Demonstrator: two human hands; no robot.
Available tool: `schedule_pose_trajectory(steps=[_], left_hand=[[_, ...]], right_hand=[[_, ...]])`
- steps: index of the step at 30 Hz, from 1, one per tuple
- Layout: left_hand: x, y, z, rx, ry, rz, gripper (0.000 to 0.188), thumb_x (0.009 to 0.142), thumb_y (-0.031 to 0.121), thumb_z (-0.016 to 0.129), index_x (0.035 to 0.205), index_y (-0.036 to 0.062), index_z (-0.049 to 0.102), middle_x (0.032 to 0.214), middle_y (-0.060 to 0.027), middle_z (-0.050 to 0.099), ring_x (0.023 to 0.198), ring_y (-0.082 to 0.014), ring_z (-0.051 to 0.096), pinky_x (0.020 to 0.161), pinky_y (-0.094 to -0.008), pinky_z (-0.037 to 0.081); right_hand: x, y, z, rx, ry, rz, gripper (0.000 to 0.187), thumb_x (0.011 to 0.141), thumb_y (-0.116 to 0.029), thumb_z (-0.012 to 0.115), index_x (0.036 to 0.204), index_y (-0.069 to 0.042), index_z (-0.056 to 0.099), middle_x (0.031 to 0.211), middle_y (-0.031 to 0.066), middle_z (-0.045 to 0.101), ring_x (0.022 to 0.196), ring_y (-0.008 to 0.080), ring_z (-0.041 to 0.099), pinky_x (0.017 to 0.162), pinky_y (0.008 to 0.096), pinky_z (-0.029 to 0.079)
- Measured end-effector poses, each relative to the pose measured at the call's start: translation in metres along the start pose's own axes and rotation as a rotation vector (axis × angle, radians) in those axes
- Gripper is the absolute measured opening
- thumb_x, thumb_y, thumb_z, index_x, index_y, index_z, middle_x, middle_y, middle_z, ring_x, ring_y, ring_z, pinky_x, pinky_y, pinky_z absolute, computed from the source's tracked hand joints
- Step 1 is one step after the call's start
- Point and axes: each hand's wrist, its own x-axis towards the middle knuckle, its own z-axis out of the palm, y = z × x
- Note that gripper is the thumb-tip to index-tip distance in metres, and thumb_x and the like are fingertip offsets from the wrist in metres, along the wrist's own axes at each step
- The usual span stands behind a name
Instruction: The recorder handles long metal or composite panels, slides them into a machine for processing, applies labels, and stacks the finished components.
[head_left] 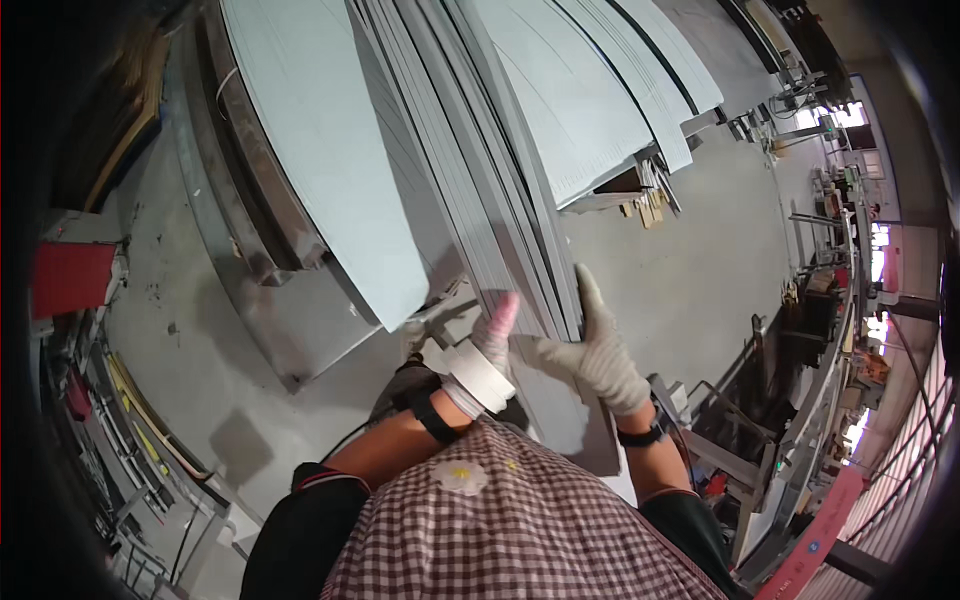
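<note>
A bundle of long grey strips (490, 190), which look like folded sheet-metal profiles, runs away from me down the middle. My left hand (493, 345), in a pale glove with a pinkish thumb, is at the left side of their near end. Its thumb points up along the strips; the other fingers are mostly hidden. A white tape roll (480, 376) sits around that wrist. Against the right side of the bundle, my right hand (600, 360), gloved too, has its fingers stretched along the edge and its thumb spread inward. A flat grey surface (570, 415) lies under the near end.
Pale sheet stacks lie on both sides, one at left (310, 130) and one at right (570, 90). A metal bench (290, 345) with a brown beam borders the left stack. Wood pieces (650, 205) jut from under the right one. Machinery frames (760, 440) stand at right.
</note>
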Motion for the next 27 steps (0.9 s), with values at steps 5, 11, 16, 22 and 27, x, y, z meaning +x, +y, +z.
schedule_pose_trajectory(steps=[5, 11, 16, 22, 27], left_hand=[[-0.001, -0.014, -0.044, -0.345, -0.156, -0.231, 0.077, 0.082, 0.052, 0.063, 0.138, 0.0051, 0.038, 0.135, -0.0133, 0.049, 0.124, -0.0282, 0.047, 0.105, -0.0429, 0.04], [0.003, -0.005, -0.066, -0.399, -0.128, -0.253, 0.059, 0.086, 0.051, 0.057, 0.13, 0.0118, 0.051, 0.128, -0.0078, 0.056, 0.115, -0.0232, 0.055, 0.101, -0.0426, 0.044], [0.012, -0.021, -0.099, -0.168, -0.127, -0.083, 0.066, 0.084, 0.054, 0.058, 0.131, 0.0086, 0.049, 0.123, -0.008, 0.058, 0.111, -0.0244, 0.056, 0.097, -0.0426, 0.047], [-0.058, 0.004, -0.073, 0.333, -0.06, -0.051, 0.087, 0.084, 0.054, 0.062, 0.145, 0.006, 0.023, 0.14, -0.0096, 0.041, 0.128, -0.0214, 0.041, 0.107, -0.0384, 0.034], [-0.061, -0.007, -0.029, 0.509, -0.029, -0.047, 0.105, 0.072, 0.032, 0.08, 0.146, 0.0141, 0.008, 0.138, -0.0065, 0.034, 0.127, -0.0214, 0.035, 0.106, -0.0397, 0.032]], right_hand=[[-0.01, -0.008, 0.028, -0.845, 0.098, -0.139, 0.103, 0.066, -0.025, 0.079, 0.143, 0.006, 0.017, 0.118, 0.029, 0.052, 0.106, 0.0379, 0.057, 0.088, 0.0412, 0.048], [-0.008, 0.017, 0.042, -0.872, 0.024, -0.197, 0.111, 0.064, -0.04, 0.083, 0.144, 0.002, 0.018, 0.118, 0.0268, 0.054, 0.108, 0.0357, 0.057, 0.091, 0.0405, 0.047], [0.014, 0.062, -0.008, -0.024, -0.186, -0.063, 0.11, 0.063, -0.049, 0.082, 0.145, -0.001, 0.026, 0.134, 0.0207, 0.047, 0.13, 0.0281, 0.04, 0.109, 0.0379, 0.029], [0.001, 0.073, 0.002, 0.525, -0.395, 0.194, 0.095, 0.075, -0.044, 0.071, 0.148, -0.007, 0.022, 0.144, 0.0105, 0.038, 0.132, 0.0212, 0.035, 0.107, 0.0341, 0.03], [0.0, 0.067, 0.006, 0.695, -0.419, 0.175, 0.092, 0.076, -0.035, 0.072, 0.148, -0.008, 0.021, 0.143, 0.0106, 0.039, 0.132, 0.022, 0.036, 0.109, 0.035, 0.028]])
